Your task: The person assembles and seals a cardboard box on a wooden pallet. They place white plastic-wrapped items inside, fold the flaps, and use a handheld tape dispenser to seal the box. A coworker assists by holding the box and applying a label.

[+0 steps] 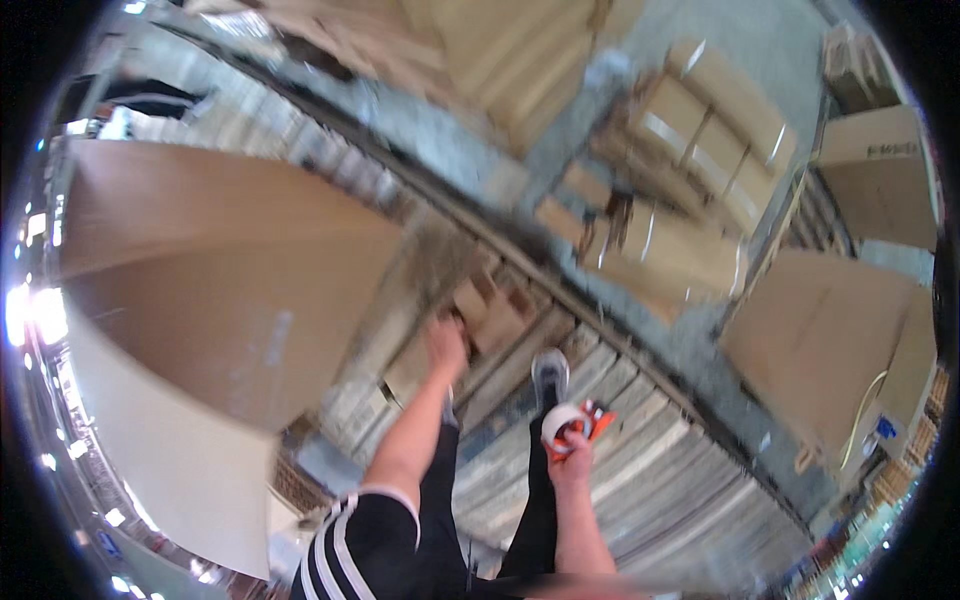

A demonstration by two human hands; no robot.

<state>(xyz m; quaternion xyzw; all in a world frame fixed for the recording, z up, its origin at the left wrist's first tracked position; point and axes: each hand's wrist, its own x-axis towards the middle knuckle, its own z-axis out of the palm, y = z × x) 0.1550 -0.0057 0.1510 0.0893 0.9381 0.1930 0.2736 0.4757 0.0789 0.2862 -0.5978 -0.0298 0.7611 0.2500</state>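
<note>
My right hand [572, 462] is closed around an orange tape dispenser [600, 421] carrying a wide pale roll of tape [565, 422]. It is held in front of my right leg, above the slatted boards. My left hand [447, 348] reaches down and forward to a small brown cardboard box [497, 318] with raised flaps. The hand is at the box's left side and seems to touch it; its fingers are blurred and partly hidden, so their grip does not show.
A large brown cardboard sheet [230, 270] stands close on the left, with a white panel [190, 440] below it. Beyond a long dark rail [560, 290] lie bundles of flattened cartons [700, 150]. Bigger boxes [820, 330] stand at the right. Wooden slats [660, 490] are underfoot.
</note>
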